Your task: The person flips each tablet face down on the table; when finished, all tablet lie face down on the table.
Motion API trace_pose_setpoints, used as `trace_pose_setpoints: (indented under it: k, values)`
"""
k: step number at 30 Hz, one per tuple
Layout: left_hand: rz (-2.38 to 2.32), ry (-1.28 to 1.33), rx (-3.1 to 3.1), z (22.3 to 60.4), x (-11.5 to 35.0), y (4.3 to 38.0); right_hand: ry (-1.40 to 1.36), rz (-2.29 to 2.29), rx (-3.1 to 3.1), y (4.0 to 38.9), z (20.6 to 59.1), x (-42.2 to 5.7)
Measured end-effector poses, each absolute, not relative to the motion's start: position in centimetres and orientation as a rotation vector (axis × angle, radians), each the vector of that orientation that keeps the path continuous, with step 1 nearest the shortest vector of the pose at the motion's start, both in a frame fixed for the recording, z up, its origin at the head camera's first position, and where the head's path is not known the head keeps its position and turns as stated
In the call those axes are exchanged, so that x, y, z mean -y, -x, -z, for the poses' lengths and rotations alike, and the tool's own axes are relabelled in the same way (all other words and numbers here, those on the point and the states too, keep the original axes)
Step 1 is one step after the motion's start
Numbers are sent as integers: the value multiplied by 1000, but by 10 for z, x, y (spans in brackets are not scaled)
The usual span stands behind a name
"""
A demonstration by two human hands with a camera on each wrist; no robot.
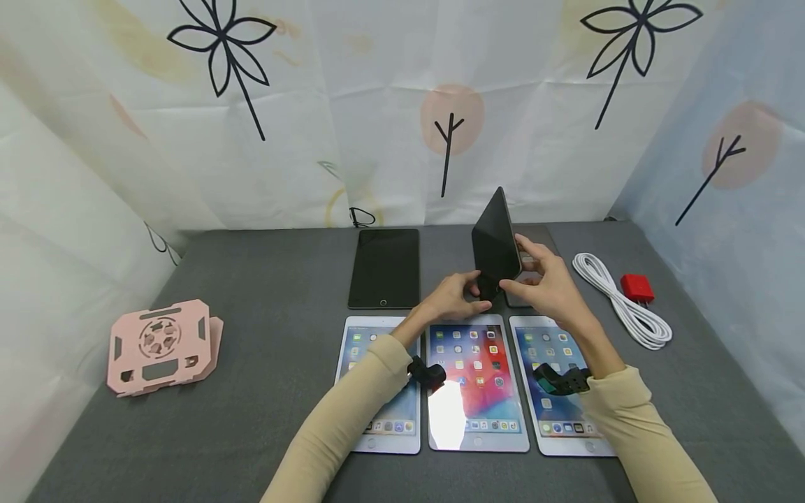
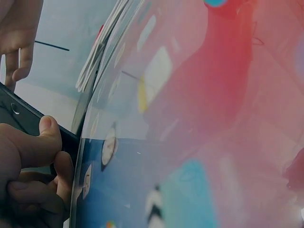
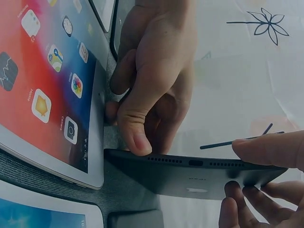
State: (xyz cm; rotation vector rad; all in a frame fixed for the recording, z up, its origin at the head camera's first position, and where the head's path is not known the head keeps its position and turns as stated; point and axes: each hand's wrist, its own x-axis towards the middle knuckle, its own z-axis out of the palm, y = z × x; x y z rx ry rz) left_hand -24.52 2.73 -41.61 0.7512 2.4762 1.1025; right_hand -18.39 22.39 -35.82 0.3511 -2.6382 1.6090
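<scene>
In the head view a black tablet [image 1: 495, 241] stands tilted on its edge at the back of the table, between both hands. My left hand [image 1: 454, 296] pinches its lower corner, thumb on the bottom edge. The right hand [image 1: 546, 283] holds the tablet's other side, thumb at the edge and fingers behind. In the right wrist view the tablet [image 3: 190, 178] shows its grey back, port and speaker holes. A white tablet [image 1: 474, 384] with a lit home screen lies just in front of the hands. Another dark tablet [image 1: 518, 299] lies partly hidden behind the right hand.
White tablets [image 1: 383, 419] [image 1: 556, 412] with lit screens flank the middle one. A black tablet [image 1: 385, 269] lies flat at back left. A coiled white cable [image 1: 622, 300] and red charger plug [image 1: 638, 287] are at right. A pink vented stand [image 1: 160, 346] is at far left.
</scene>
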Motion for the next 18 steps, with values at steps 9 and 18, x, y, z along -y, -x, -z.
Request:
trace_pose_setpoints:
  k: [9, 18]
  values:
    - [-1167, -737, -2405, 421, -26, 247, -389, -1614, 2616, 185, 360, -221]
    - [-1379, -726, -2200, 412, -16, 247, -379, -1598, 2625, 186, 360, -216]
